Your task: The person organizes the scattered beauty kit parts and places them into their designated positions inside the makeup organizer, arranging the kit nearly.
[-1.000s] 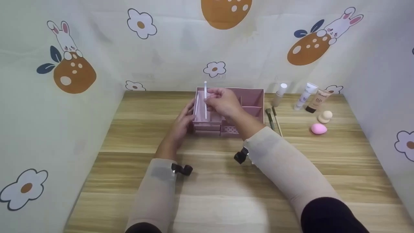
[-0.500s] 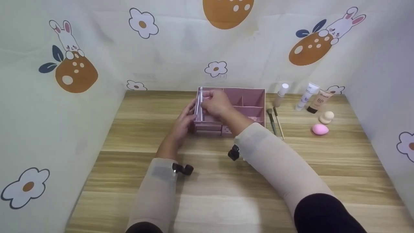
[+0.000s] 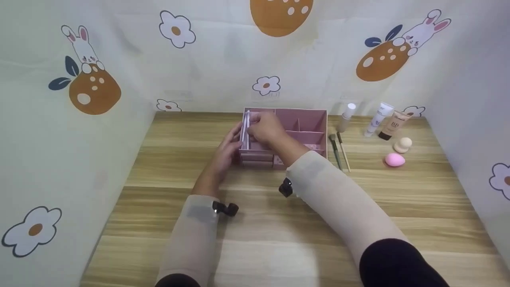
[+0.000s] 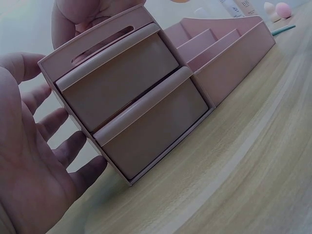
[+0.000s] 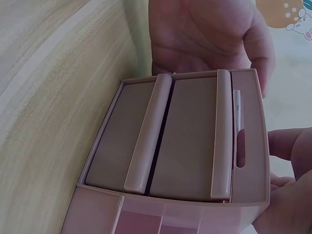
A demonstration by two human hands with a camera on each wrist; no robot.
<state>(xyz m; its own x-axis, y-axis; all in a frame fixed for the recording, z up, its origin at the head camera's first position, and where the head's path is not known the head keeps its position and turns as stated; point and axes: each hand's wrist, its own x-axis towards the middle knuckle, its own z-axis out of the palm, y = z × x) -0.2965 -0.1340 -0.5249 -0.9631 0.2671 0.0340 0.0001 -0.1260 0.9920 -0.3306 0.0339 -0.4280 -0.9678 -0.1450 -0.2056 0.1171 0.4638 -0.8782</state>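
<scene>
The left hand (image 3: 223,154) is resting with spread, slightly bent fingers against the left side of the pink organizer (image 3: 310,118), which is standing on the wooden table (image 3: 255,239). The right hand (image 3: 267,129) is holding its curled fingers at a white stick (image 3: 247,141) in the left top compartment; whether it is pinching this stick, one cannot tell.

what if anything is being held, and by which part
The left hand only touches the pink organizer, at its left side. The right hand is at a white stick, around mid-length; whether it's gripped can't be told.
</scene>
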